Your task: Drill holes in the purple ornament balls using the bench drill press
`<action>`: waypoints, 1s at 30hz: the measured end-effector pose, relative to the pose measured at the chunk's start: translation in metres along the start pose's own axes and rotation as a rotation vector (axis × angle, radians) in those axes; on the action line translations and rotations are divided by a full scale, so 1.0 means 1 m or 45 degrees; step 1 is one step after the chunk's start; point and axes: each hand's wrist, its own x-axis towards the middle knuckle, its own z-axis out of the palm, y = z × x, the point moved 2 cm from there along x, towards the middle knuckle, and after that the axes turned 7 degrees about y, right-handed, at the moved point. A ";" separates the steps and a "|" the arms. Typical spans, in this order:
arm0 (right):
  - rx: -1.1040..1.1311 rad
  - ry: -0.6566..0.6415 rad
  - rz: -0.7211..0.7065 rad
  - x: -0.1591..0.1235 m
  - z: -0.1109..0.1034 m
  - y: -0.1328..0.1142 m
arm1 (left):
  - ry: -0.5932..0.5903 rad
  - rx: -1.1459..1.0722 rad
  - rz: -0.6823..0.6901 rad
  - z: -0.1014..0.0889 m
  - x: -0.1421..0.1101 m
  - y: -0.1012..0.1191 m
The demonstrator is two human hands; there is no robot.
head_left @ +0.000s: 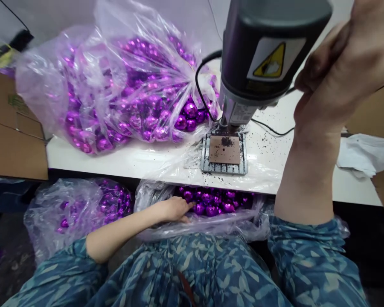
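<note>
My left hand [174, 209] reaches into a clear plastic bag [198, 228] below the table edge, its fingertips resting on shiny purple baubles [208, 202]. It holds nothing I can see. My right hand [326, 72] is raised beside a grey bench drill head [269, 51], with its fingers curled around the drill's thin dark lever [291, 90]. Under the drill sits a metal jig [224, 166] with a brown pad and a small hole, topped by a heap of dark shavings. The drill tip is partly hidden.
A large plastic bag of purple baubles [124, 85] lies on the white table [131, 160], with a black cable [272, 128] and scattered dark specks nearby. Cardboard [13, 128] stands at the left, another bauble bag [70, 213] sits below, and white cloth [368, 153] lies right.
</note>
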 end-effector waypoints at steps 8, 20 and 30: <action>0.176 0.111 -0.167 -0.004 0.000 -0.001 | 0.908 0.287 0.129 -0.161 0.134 0.023; 0.158 0.101 -0.084 -0.004 -0.005 -0.001 | 0.834 0.893 -0.159 -0.147 0.194 -0.013; 0.067 0.100 -0.062 -0.004 -0.003 -0.002 | 1.273 -0.031 0.046 -0.168 0.150 0.013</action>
